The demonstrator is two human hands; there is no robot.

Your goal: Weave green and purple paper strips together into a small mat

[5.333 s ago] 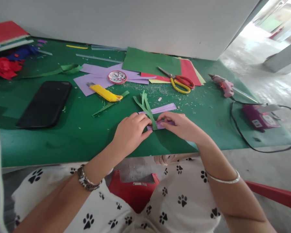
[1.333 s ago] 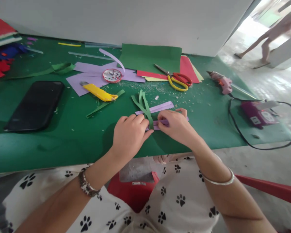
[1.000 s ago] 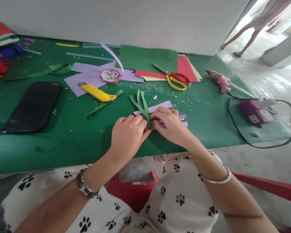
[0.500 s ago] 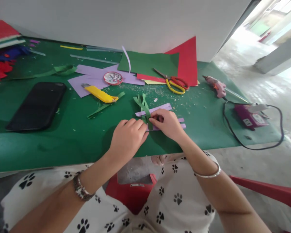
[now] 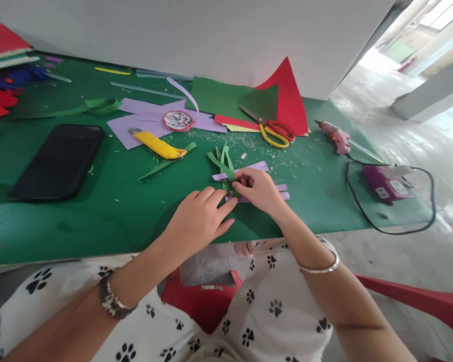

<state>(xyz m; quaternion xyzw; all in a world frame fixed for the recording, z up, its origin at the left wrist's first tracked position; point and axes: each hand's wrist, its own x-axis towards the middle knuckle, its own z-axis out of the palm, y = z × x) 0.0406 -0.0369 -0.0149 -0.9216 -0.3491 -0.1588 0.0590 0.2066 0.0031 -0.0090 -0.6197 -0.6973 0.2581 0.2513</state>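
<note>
Near the front edge of the green table, several green paper strips cross several purple paper strips. My left hand lies with its fingers stretched flat, the tips pressing on the near end of the crossed strips. My right hand is closed in a pinch on a purple strip right where it meets the green ones. More purple strip ends stick out to the right of that hand.
A yellow utility knife, a black phone and a round tin of small beads lie to the left. Scissors, a glue gun, a purple adapter with black cable and upturned red paper lie to the right.
My right hand slid left along the purple strip to the green strips. My left hand's fingers flattened out. The red sheet at the back lifted up on its edge.
</note>
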